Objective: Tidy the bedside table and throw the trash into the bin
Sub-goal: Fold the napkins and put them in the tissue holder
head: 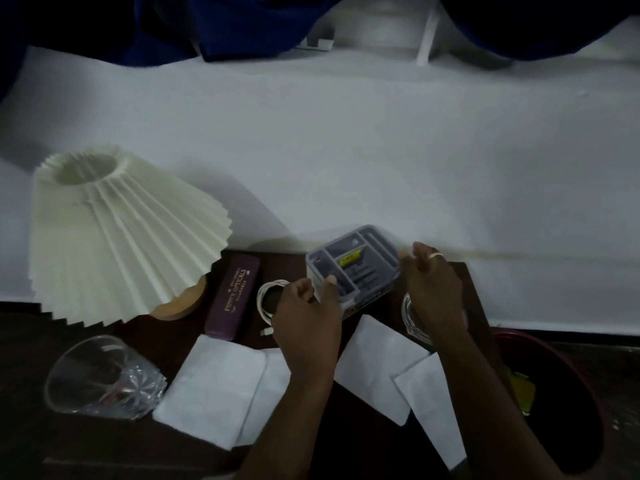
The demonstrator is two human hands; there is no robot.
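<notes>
A grey plastic organizer box (353,268) with several compartments stands at the back of the dark bedside table (465,289). My left hand (308,317) grips its near left corner, thumb on the rim. My right hand (431,289), with a ring on one finger, is at the box's right side; its fingers are loosely curled and I cannot see whether they touch it. White napkins (221,382) (377,365) lie on the table's front. A dark bin (561,403) with a yellow-green scrap inside stands at the right, below the table.
A pleated cream lamp (114,233) stands at the left on a wooden base. Beside it lie a purple glasses case (235,296) and a coiled white cable (266,299). A clear glass (104,379) lies tipped at front left; another glass object (414,315) sits under my right wrist. White bedding (346,150) lies behind.
</notes>
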